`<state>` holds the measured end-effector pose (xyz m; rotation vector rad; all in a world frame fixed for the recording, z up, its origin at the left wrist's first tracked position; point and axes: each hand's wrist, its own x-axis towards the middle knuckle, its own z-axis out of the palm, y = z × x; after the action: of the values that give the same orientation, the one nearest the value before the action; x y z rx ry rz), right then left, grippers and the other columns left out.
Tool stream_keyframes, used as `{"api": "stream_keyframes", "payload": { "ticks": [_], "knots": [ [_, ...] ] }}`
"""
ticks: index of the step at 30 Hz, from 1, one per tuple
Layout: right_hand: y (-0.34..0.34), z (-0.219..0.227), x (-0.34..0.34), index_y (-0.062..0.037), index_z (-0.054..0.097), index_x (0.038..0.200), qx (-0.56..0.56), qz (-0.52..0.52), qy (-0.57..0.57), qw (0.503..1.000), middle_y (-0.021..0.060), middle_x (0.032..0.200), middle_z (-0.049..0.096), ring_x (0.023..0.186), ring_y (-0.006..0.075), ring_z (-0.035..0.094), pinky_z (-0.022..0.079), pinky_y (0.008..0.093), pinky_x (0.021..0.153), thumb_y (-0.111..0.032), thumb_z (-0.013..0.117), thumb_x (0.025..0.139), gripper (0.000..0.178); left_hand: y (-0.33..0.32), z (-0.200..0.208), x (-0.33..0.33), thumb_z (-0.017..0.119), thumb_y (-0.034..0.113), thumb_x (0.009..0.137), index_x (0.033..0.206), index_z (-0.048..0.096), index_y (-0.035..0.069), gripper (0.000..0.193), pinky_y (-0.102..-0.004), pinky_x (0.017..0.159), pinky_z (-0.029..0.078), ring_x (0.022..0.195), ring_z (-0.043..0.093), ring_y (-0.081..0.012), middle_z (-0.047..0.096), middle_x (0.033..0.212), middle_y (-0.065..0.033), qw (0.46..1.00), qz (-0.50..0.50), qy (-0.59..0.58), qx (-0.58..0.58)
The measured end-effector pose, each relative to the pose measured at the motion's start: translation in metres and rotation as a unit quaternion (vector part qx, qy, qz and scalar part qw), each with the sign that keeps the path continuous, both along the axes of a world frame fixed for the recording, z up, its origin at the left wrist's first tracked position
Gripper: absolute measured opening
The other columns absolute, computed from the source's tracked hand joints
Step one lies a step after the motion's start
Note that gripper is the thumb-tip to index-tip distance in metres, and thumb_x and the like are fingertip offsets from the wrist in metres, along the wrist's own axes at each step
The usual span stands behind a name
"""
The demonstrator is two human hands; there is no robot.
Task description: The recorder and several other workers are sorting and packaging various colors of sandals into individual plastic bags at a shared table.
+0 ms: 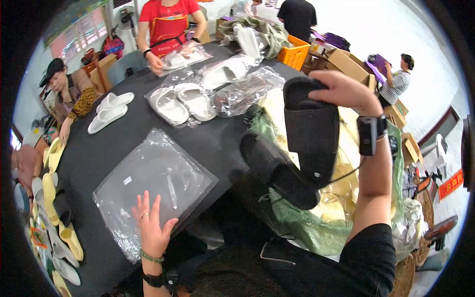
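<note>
My right hand [344, 91] is raised at the right, closed round one end of a black slide slipper [311, 128]. A second black slipper [277, 168] lies tilted just below and left of it, near the table edge; I cannot tell whether the two are joined. My left hand [154, 225], fingers spread, rests at the near edge of a clear plastic bag [143, 173]. The bag lies flat on the dark table [217, 143] with nothing in it.
Bagged white slippers [170, 105] lie across the table, with a loose white pair [110, 113] to their left. Yellow and grey slippers [49, 193] line the left edge. A green woven sack [309, 227] of pale-yellow slippers stands at right. Co-workers are around the table.
</note>
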<state>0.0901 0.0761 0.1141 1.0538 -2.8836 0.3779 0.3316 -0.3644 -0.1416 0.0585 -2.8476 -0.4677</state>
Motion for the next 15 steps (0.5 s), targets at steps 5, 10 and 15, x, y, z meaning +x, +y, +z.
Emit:
{"api": "stream_keyframes", "payload": {
  "ticks": [5, 10, 15],
  "knots": [
    [-0.063, 0.039, 0.012, 0.0049, 0.054, 0.133, -0.264, -0.041, -0.014, 0.963, 0.0087, 0.104, 0.068, 0.094, 0.0141, 0.064, 0.052, 0.0267, 0.086, -0.016, 0.067, 0.09, 0.049, 0.015, 0.009, -0.011, 0.065, 0.049, 0.09, 0.149, 0.037, 0.005, 0.078, -0.0528, 0.115, 0.025, 0.147, 0.026, -0.0341, 0.027, 0.159, -0.0165, 0.937, -0.082, 0.011, 0.34],
    [-0.147, 0.056, 0.02, 0.004, 0.062, 0.124, -0.338, 0.146, -0.165, 0.915, 0.0053, 0.101, 0.07, 0.09, 0.0088, 0.064, 0.05, 0.0226, 0.084, -0.015, 0.064, 0.091, 0.038, 0.031, -0.02, -0.013, 0.07, 0.032, 0.091, 0.152, 0.03, 0.004, 0.078, -0.0444, 0.113, 0.033, 0.142, 0.034, -0.0271, 0.035, 0.155, -0.0125, 0.753, -0.156, 0.013, 0.639],
    [-0.203, 0.038, 0.009, 0.0038, 0.063, 0.121, -0.445, 0.191, -0.173, 0.858, 0.007, 0.105, 0.069, 0.092, 0.0116, 0.066, 0.05, 0.0237, 0.086, -0.018, 0.063, 0.091, 0.037, 0.045, 0.01, -0.002, 0.082, 0.033, 0.079, 0.13, 0.049, 0.003, 0.067, -0.0325, 0.095, 0.048, 0.093, 0.059, -0.0133, 0.062, 0.108, -0.0076, 0.628, -0.102, -0.071, 0.768]
  ]
}}
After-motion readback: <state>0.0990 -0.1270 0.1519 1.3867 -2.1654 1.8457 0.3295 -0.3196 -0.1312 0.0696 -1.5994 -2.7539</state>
